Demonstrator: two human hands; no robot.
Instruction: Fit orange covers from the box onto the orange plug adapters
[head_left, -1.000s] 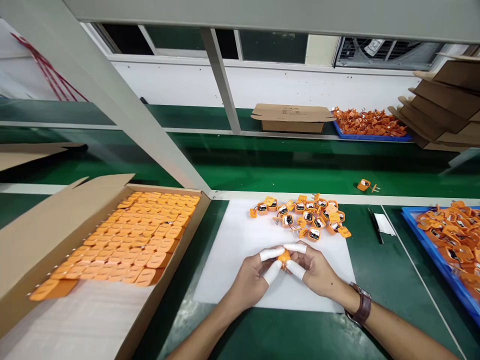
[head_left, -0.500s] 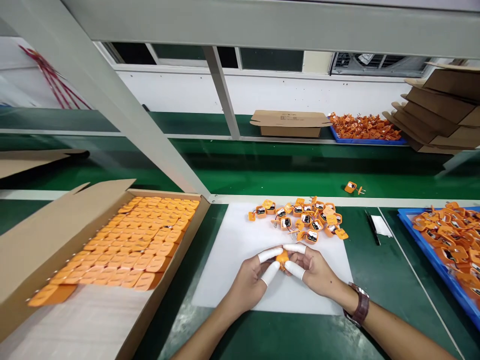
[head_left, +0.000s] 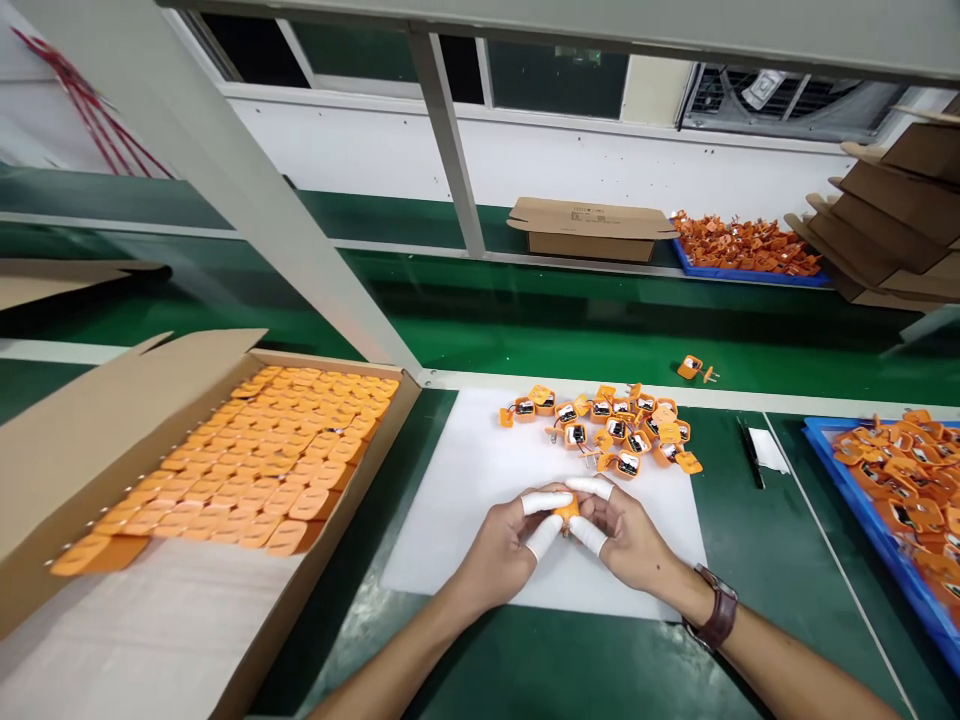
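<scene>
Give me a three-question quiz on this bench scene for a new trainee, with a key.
1. Multiple choice: what do the left hand and the right hand hold together? 
A. A cardboard flap 
B. An orange piece 
C. A blue tray

2. True or false: the brown strap is worn on the left wrist.

3. Short answer: where do orange units lie in close, orderly rows?

Key: 
1. B. 
2. False; the brown strap is on the right wrist. 
3. In the open carton on the person's left.
</scene>
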